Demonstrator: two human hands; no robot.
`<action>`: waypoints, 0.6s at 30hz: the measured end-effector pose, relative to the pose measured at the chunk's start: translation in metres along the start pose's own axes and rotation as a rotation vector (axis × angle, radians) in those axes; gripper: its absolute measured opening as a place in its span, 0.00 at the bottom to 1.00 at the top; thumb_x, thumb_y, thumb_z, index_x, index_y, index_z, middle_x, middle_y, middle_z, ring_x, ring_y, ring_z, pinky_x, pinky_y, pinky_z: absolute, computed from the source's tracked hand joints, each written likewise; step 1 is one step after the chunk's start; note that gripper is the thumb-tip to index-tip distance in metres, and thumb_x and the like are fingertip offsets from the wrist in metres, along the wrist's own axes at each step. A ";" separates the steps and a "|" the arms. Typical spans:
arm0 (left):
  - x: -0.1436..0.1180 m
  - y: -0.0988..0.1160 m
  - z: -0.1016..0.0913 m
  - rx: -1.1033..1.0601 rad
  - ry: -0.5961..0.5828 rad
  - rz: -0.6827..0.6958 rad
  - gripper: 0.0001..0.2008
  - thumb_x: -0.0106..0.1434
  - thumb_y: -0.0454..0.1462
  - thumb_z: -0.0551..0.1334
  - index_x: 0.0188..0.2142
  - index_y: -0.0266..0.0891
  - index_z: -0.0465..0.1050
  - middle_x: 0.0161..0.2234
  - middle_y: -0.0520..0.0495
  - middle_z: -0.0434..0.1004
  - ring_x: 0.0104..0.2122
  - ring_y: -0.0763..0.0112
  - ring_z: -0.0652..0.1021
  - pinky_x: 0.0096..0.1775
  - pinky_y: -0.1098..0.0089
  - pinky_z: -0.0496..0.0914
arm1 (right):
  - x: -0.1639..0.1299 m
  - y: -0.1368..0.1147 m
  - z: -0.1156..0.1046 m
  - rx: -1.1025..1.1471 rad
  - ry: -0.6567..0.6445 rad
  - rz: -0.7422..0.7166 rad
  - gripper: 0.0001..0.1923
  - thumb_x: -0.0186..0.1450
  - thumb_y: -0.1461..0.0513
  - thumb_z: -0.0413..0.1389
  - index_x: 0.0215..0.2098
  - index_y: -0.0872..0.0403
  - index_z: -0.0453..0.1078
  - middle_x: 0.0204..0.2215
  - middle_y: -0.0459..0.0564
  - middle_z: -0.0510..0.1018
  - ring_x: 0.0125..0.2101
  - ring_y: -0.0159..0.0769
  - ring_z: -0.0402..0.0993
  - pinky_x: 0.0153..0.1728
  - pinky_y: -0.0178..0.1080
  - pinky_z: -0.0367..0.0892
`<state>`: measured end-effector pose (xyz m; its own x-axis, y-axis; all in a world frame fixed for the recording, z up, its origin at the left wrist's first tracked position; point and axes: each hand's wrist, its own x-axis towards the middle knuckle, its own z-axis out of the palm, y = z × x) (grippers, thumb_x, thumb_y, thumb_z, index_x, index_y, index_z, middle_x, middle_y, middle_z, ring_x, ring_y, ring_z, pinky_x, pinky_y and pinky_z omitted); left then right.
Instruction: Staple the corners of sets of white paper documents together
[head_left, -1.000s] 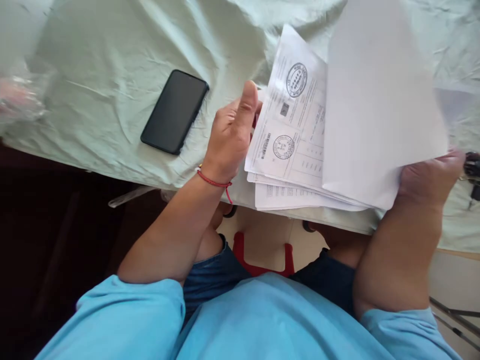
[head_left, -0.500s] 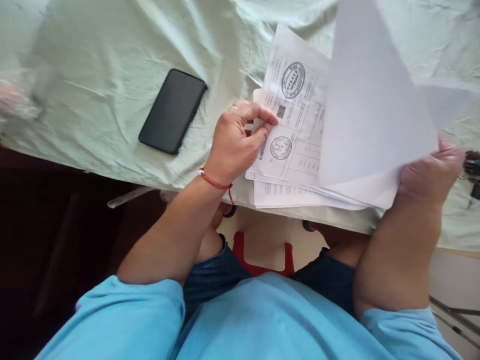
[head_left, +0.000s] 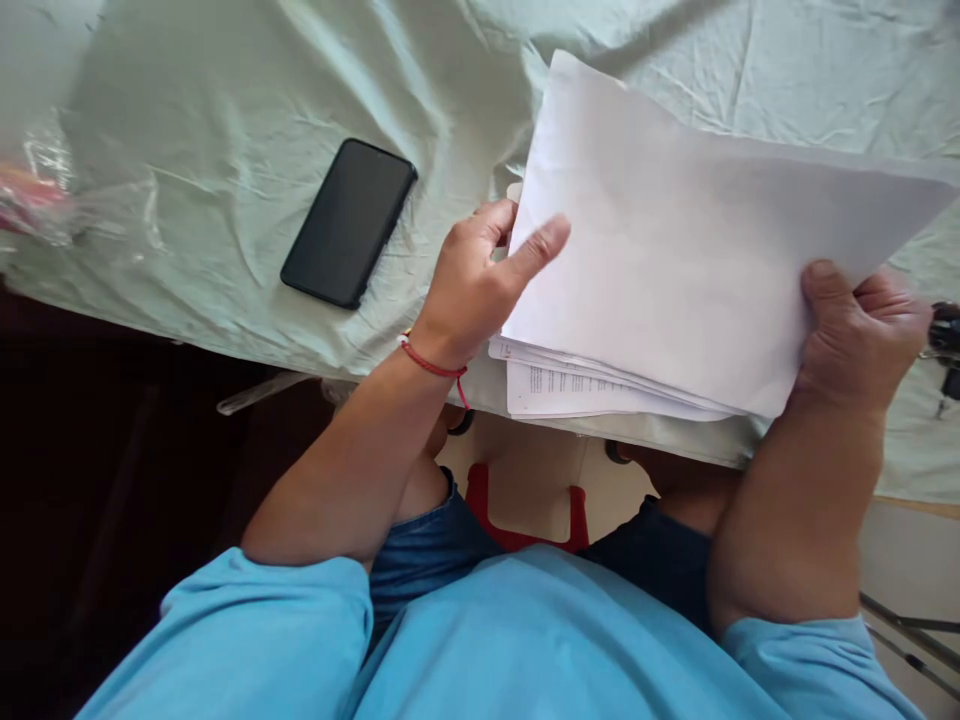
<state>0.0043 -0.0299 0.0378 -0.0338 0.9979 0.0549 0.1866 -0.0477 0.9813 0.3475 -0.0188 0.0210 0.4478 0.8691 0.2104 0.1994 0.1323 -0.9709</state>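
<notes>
A stack of white paper sheets (head_left: 675,270) lies at the near edge of a table covered in pale green cloth (head_left: 225,120). Its top sheet shows a blank side, and printed text peeks out on lower sheets. My left hand (head_left: 480,280), with a red thread bracelet at the wrist, rests at the stack's left edge, thumb on the top sheet and fingers curled under the edge. My right hand (head_left: 855,340) grips the stack's near right corner, thumb on top.
A black phone (head_left: 349,222) lies face up on the cloth left of the papers. A clear plastic bag (head_left: 45,190) sits at the far left. Dark small objects (head_left: 945,340) lie at the right edge. Below the table are my knees and a red stool.
The blank sheet that my right hand held raised has come down flat over the stamped page, hiding it. My left hand shifted from pinching the stamped page to holding the top sheet's left edge.
</notes>
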 end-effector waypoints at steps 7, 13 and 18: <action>0.009 -0.023 -0.001 0.049 0.095 0.040 0.26 0.69 0.60 0.71 0.30 0.46 0.67 0.28 0.51 0.69 0.39 0.58 0.81 0.43 0.59 0.78 | -0.004 -0.002 0.005 0.083 -0.004 0.022 0.14 0.49 0.58 0.76 0.31 0.55 0.85 0.32 0.48 0.82 0.32 0.27 0.71 0.34 0.35 0.69; 0.014 -0.024 -0.002 0.035 0.154 0.123 0.38 0.66 0.71 0.67 0.26 0.44 0.58 0.25 0.52 0.57 0.28 0.70 0.63 0.34 0.63 0.66 | -0.007 0.000 0.005 0.090 -0.017 0.039 0.21 0.51 0.50 0.80 0.37 0.55 0.88 0.38 0.51 0.86 0.33 0.29 0.77 0.36 0.35 0.75; 0.016 -0.035 -0.001 -0.019 0.136 0.047 0.33 0.66 0.72 0.66 0.35 0.46 0.66 0.26 0.52 0.63 0.32 0.67 0.69 0.39 0.62 0.68 | -0.005 0.004 0.000 0.088 -0.026 0.029 0.24 0.54 0.46 0.80 0.39 0.54 0.89 0.40 0.52 0.87 0.34 0.27 0.78 0.38 0.33 0.77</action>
<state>-0.0039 -0.0126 0.0051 -0.1587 0.9795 0.1244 0.1722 -0.0967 0.9803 0.3459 -0.0225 0.0161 0.4294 0.8849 0.1804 0.1089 0.1476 -0.9830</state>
